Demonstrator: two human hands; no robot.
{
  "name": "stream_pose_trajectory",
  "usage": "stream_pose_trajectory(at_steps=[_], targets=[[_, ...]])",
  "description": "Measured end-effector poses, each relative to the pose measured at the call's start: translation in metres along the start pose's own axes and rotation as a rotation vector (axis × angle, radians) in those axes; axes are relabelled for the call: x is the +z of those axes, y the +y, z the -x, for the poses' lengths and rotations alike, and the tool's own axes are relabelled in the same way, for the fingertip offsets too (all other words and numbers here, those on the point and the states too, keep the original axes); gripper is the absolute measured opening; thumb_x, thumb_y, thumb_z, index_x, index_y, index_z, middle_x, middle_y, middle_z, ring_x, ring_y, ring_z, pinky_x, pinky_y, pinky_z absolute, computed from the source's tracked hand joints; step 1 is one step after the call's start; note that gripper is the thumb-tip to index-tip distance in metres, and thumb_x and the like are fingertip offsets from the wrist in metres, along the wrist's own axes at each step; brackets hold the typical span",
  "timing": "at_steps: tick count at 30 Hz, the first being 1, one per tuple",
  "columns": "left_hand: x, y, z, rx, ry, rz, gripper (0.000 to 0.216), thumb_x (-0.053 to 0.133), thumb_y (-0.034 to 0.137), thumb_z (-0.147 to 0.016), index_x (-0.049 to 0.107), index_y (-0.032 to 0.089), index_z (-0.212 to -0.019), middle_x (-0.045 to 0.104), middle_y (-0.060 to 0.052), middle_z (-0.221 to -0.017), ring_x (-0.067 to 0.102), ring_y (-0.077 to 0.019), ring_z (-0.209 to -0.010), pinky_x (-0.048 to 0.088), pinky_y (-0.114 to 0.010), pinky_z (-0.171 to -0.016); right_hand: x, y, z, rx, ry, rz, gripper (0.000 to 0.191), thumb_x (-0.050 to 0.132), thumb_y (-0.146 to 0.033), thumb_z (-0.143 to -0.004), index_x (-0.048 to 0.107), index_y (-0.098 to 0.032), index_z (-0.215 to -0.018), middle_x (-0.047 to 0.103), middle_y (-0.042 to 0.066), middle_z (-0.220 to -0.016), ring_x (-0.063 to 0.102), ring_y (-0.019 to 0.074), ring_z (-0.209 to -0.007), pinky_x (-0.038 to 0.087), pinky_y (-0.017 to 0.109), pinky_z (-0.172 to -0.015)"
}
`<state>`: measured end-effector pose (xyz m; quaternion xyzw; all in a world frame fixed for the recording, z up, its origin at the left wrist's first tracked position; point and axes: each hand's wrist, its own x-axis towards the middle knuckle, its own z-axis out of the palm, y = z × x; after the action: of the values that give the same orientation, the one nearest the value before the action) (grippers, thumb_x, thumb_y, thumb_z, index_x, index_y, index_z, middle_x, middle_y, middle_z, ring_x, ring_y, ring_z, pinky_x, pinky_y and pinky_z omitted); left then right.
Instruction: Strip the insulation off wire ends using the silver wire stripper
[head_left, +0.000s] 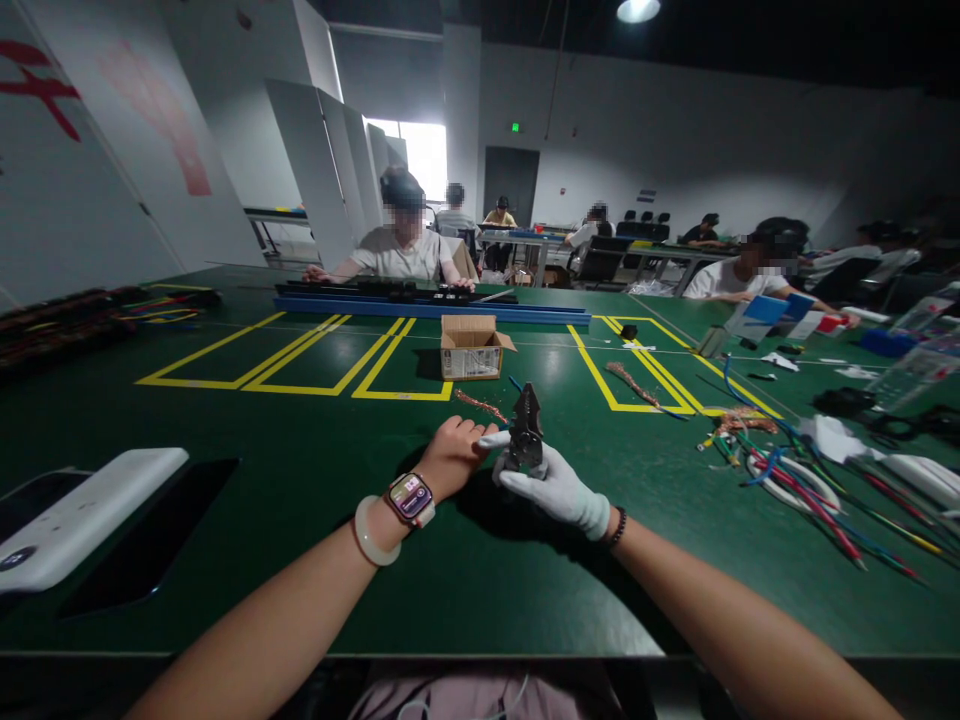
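My right hand [559, 490], in a white glove, grips a pair of dark metal pliers [527, 425] with the jaws pointing up and away from me. My bare left hand [454, 452] is just left of it, fingers curled and close to the glove's outstretched fingertip. Whatever the left fingers hold, if anything, is hidden. Just beyond both hands lies a strip of frayed copper wire [480, 405], and a short bit of blue wire [516, 383] shows beside the pliers' jaws.
An open cardboard box [471, 362] stands ahead. Bare copper strands [634, 383] and a tangle of coloured cables [810, 500] lie to the right. At left are a white power bank [97, 520] and a dark phone-like slab [154, 535]. Another person sits across the table behind blue trunking [427, 310].
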<state>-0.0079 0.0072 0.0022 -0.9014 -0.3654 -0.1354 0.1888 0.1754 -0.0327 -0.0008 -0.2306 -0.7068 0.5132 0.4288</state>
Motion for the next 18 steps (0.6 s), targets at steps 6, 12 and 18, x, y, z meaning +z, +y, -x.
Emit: stream_pose_trajectory(at_steps=[6,12,18], targets=[[0.003,0.0,0.002,-0.233,0.067,0.234,0.019,0.044,0.021,-0.092,0.063,0.017,-0.097,0.069,-0.007,-0.07,0.064,-0.0222,-0.067,0.042,-0.031,-0.062,-0.008,0.001,-0.001,0.002,0.091,0.02,0.046,0.065,-0.036,-0.082,0.054,-0.02,-0.124,0.059,0.001,-0.087,0.05,0.0124,-0.071,0.043,0.027,-0.067],[0.007,-0.005,0.001,-0.437,0.143,0.819,0.016,0.044,0.022,-0.091,0.059,0.022,-0.093,0.074,-0.003,-0.085,0.07,-0.0202,-0.081,0.049,-0.028,-0.07,-0.028,-0.001,-0.006,-0.019,0.257,0.153,0.044,0.059,-0.031,-0.084,0.053,-0.022,-0.127,0.061,0.002,-0.091,0.052,0.012,-0.07,0.044,0.027,-0.067],[0.009,-0.008,-0.003,-0.507,0.209,1.154,0.019,0.045,0.032,-0.092,0.058,0.018,-0.088,0.072,-0.006,-0.08,0.07,-0.0211,-0.081,0.051,-0.031,-0.076,-0.05,0.002,-0.009,-0.115,0.359,0.586,0.038,0.049,-0.025,-0.089,0.054,-0.024,-0.126,0.064,0.004,-0.104,0.057,0.0157,-0.088,0.045,0.031,-0.084]])
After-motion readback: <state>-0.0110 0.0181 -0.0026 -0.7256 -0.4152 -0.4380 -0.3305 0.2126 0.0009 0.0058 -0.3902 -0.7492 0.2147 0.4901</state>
